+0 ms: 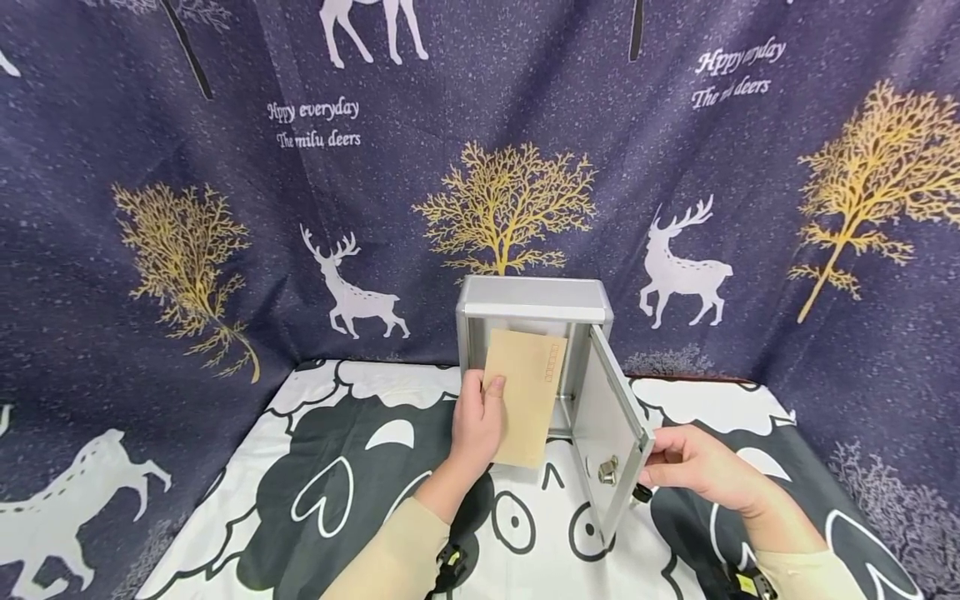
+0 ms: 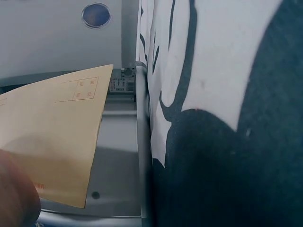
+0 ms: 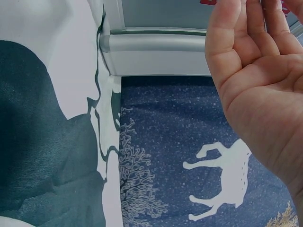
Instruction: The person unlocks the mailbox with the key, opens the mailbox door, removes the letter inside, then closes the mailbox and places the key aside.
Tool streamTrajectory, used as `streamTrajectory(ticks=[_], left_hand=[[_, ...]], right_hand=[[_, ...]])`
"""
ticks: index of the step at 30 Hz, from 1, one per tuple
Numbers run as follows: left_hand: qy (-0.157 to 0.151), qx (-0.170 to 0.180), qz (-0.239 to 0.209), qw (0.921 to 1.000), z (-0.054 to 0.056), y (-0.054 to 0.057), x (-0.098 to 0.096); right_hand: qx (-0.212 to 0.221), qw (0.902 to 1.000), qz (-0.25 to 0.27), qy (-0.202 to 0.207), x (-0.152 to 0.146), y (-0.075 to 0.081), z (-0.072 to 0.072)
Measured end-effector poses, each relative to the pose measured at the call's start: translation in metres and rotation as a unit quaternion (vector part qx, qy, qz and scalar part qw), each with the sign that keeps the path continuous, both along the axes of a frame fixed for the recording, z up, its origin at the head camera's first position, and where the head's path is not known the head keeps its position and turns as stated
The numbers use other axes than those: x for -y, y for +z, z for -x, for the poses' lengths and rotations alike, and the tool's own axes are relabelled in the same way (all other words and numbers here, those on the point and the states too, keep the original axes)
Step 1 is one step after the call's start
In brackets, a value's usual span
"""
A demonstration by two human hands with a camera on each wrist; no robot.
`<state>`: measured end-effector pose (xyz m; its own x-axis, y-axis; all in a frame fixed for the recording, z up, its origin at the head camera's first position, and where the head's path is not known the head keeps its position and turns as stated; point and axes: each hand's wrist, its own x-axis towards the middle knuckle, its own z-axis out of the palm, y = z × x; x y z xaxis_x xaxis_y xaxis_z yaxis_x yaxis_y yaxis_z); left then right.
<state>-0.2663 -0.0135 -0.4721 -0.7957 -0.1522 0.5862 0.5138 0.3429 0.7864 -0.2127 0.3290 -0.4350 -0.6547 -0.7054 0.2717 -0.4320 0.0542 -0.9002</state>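
Observation:
In the head view my left hand [image 1: 477, 417] grips the left side of a tan paper envelope [image 1: 522, 400], its thumb lying across the front. The envelope is upright and slightly tilted, before the opening of a grey metal box [image 1: 534, 292]. The box's door [image 1: 611, 433] swings out toward me on the right, with a metal lock [image 1: 608, 471] on its inner face. My right hand [image 1: 693, 468] holds the door's free edge, fingers bent and partly hidden behind it. In the right wrist view the right fingertips are cut off.
A cloth printed with dark and white cartoon shapes [image 1: 337, 467] covers the surface under the box. Behind hangs a dark blue curtain [image 1: 480, 108] with deer and trees. A small black piece [image 1: 642, 493] sits at the door's outer side, below my right thumb.

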Motion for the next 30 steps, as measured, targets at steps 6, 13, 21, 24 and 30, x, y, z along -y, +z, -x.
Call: streamTrajectory(ticks=[6, 13, 21, 24, 30], left_hand=[[0.004, -0.044, -0.036, 0.9984, -0.005, 0.005, 0.003], [-0.010, -0.054, -0.067, 0.9962, -0.007, 0.012, 0.012], [-0.014, -0.067, -0.107, 0.9919, -0.006, 0.025, 0.026], [-0.009, -0.070, -0.117, 0.9907, -0.006, 0.030, 0.032], [0.015, -0.076, -0.132, 0.9881, -0.003, 0.039, 0.044]], right_hand=[[-0.001, 1.0000, 0.001, 0.002, -0.001, 0.000, 0.001], [0.005, 1.0000, 0.001, 0.002, -0.001, 0.001, 0.000], [0.010, 0.9999, 0.002, 0.008, -0.001, 0.000, 0.001], [0.010, 0.9999, 0.002, 0.009, -0.001, 0.000, 0.001], [0.009, 0.9999, 0.000, 0.008, -0.002, -0.002, 0.002]])
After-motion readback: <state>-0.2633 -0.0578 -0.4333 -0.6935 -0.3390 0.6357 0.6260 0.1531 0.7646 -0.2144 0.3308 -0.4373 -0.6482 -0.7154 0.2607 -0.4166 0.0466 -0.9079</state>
